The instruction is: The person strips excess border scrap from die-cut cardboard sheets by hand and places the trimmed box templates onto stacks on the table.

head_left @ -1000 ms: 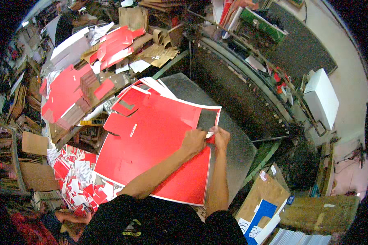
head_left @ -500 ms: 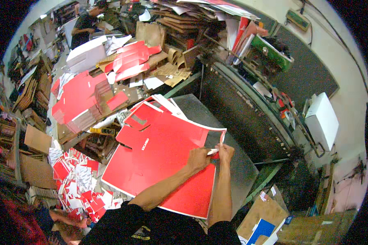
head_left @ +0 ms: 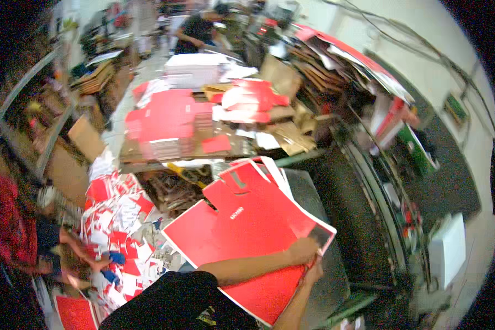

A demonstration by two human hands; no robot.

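Observation:
A large red die-cut cardboard sheet [head_left: 258,220] with a white border lies in front of me, on top of other white-edged sheets. My left hand [head_left: 302,251] reaches across it and closes on its right side, just below a cut-out by the far right corner. Close beside it, my right hand [head_left: 313,271] is closed at the same edge. Motion blur softens the fingers, and the part pinched between them is mostly hidden. Under the sheets is a dark flat plate [head_left: 335,275] of a machine.
Stacked red die-cut blanks [head_left: 165,115] lie on a table beyond. Red and white scraps [head_left: 121,214] heap at left, where another person's hand [head_left: 115,258] with blue on it reaches in. A dark machine frame [head_left: 363,214] stands right; another person [head_left: 195,33] is far back.
The view has swung left, so the surroundings sit farther right in the picture. Both hands stay at the sheet's right edge and appear lower in the picture, closer together.

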